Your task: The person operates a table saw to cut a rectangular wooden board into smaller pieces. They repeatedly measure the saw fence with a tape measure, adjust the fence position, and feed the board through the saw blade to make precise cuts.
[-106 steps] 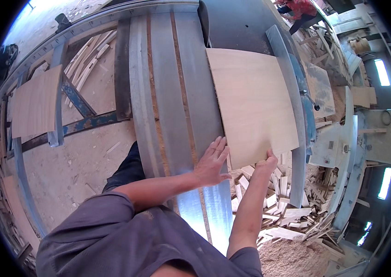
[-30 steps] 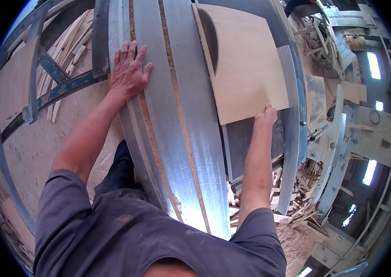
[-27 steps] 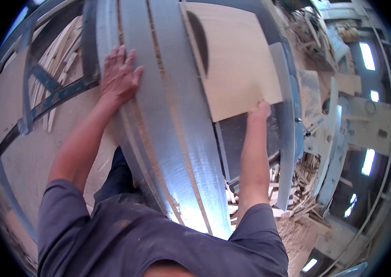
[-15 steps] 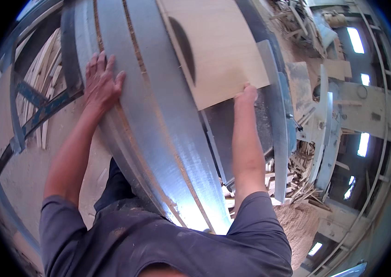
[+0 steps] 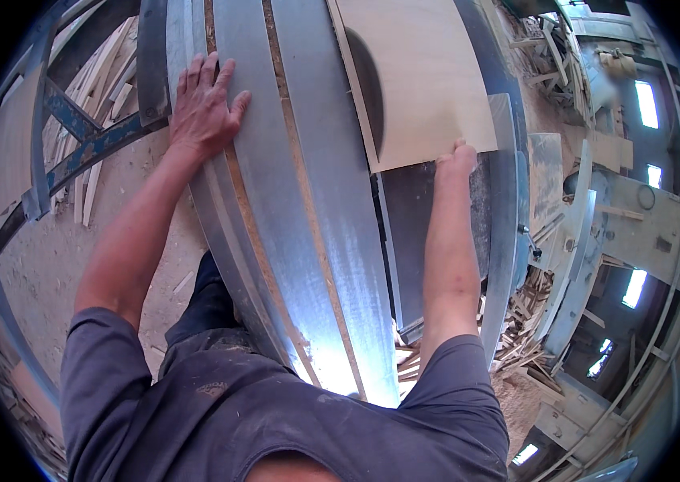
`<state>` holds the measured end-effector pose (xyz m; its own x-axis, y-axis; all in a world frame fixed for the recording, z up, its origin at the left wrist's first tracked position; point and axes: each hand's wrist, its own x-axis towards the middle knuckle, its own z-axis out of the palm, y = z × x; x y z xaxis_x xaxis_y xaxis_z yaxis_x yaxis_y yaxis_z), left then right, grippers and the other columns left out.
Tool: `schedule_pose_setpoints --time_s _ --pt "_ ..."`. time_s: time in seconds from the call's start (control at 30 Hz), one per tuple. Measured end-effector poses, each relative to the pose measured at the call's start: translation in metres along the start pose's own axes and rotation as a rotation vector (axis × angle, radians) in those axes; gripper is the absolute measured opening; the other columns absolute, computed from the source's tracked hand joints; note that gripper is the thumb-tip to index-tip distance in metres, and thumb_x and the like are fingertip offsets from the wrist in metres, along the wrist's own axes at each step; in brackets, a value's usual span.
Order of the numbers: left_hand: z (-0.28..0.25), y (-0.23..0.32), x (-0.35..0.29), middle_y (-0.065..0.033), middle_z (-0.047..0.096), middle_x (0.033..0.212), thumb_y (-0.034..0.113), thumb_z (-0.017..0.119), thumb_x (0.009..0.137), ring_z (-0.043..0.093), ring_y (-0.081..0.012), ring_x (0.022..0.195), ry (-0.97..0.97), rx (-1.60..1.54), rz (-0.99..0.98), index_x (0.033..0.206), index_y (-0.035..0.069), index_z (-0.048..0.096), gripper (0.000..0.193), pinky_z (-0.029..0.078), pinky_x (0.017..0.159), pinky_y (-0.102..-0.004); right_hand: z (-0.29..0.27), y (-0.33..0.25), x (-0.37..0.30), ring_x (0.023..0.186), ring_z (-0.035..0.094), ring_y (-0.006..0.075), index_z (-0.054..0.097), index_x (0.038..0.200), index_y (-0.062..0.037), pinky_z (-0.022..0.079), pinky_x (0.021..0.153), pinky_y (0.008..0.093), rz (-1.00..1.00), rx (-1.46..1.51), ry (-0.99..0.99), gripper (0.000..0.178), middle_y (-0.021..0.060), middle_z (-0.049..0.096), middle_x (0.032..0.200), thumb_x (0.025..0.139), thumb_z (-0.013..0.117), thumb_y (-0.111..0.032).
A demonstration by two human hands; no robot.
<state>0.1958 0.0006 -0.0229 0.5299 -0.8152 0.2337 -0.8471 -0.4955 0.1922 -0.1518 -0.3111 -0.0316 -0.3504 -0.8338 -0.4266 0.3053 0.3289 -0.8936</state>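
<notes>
The person's left hand (image 5: 207, 112) lies palm down, fingers spread, on the slotted metal saw table (image 5: 316, 145), well apart from the wooden panel (image 5: 432, 80). Right of that hand, I observe a dark circular saw blade (image 5: 370, 84) standing at the panel's left part, with a narrow wood strip (image 5: 367, 132) on its left. The panel extends ahead of the right hand (image 5: 457, 159), which is curled at its near edge; whether clamped or only pressing, I cannot tell. A metal fence (image 5: 503, 161) runs along the right side.

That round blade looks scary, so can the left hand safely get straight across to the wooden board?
Probably not: the dark blade stands between the left hand, spread on the metal table, and most of the wooden board.
</notes>
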Motion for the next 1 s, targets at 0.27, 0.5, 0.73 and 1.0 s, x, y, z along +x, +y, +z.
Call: schedule_pose_setpoints --time_s 0.27,0.5,0.73,1.0 --pt "0.003 -0.001 -0.003 -0.0170 0.035 0.156 0.046 0.053 0.097 0.024 -0.0343 0.148 0.031 0.019 0.002 0.147 0.005 0.044 0.065 0.016 0.123 -0.0451 -0.003 -0.007 -0.003 0.090 0.070 0.0222 0.055 0.125 -0.0042 0.046 0.043 0.0310 0.043 -0.107 -0.007 0.027 0.0085 0.065 0.116 0.100 0.054 -0.012" --pt "0.000 0.000 -0.002 -0.0165 0.033 0.158 0.049 0.050 0.098 0.022 -0.0337 0.150 -0.012 0.025 -0.019 0.149 0.007 0.042 0.068 0.014 0.124 -0.0454 0.002 -0.006 -0.007 0.084 0.070 0.0201 0.057 0.124 -0.0047 0.041 0.040 0.0294 0.062 -0.031 0.006 0.026 0.0078 0.067 0.113 0.099 0.055 -0.011" --pt "0.001 -0.002 -0.005 -0.0158 0.032 0.159 0.053 0.048 0.097 0.021 -0.0330 0.150 -0.024 0.045 -0.032 0.151 0.009 0.041 0.069 0.013 0.124 -0.0455 0.006 -0.023 -0.013 0.085 0.069 0.0190 0.059 0.124 -0.0033 0.044 0.041 0.0301 0.040 0.016 -0.019 0.026 0.0084 0.066 0.113 0.098 0.057 -0.008" --pt "0.001 0.002 -0.008 -0.0169 0.031 0.159 0.054 0.050 0.096 0.020 -0.0353 0.150 -0.025 -0.017 -0.037 0.152 0.010 0.038 0.072 0.011 0.124 -0.0482 -0.019 -0.101 -0.015 0.106 0.065 0.0285 0.055 0.130 0.0062 0.057 0.087 0.0423 -0.076 -0.099 -0.275 0.038 0.0168 0.064 0.121 0.103 0.049 -0.020"
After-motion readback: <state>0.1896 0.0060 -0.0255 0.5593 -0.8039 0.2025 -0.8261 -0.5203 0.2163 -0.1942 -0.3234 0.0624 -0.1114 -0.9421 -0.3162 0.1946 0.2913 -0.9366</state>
